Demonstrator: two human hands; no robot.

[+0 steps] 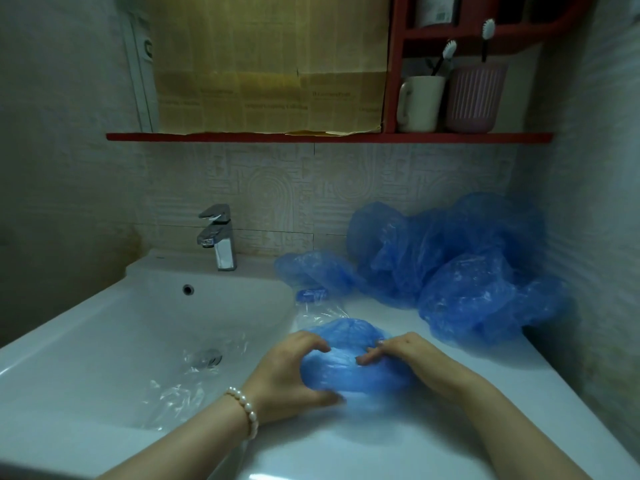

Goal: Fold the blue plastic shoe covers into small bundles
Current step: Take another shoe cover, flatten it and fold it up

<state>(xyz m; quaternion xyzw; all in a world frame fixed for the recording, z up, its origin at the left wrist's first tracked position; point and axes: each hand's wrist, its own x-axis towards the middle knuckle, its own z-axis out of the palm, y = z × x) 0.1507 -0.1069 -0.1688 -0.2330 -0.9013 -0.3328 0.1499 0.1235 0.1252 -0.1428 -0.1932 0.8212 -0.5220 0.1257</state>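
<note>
Two bare forearms reach in from the bottom edge of the frame and meet at lower centre over a white counter (346,441). The left hand (289,374), with a pearl bracelet (246,412) on its wrist, curves around the left side of a blue shoe cover (349,358): its thumb pushes in under the near edge while the fingers arch over the top, gripping the plastic. The right hand (398,351) lies on the cover's right side, its fingers bent and pinching into the film near the middle.

The shoe cover is thin, crinkled, translucent blue plastic, gathered into a puffy rounded mound resting on the counter just right of the sink (104,327). Its long axis runs roughly from the lower part of the frame toward the upper part, tilted slightly left.

A loose pile of shoe covers (460,265) fills the right middle of the frame against the wall, and a small folded bundle (311,294) sits near the basin's far right corner. Clear plastic wrap (180,389) lies in the basin below the tap (220,237).
</note>
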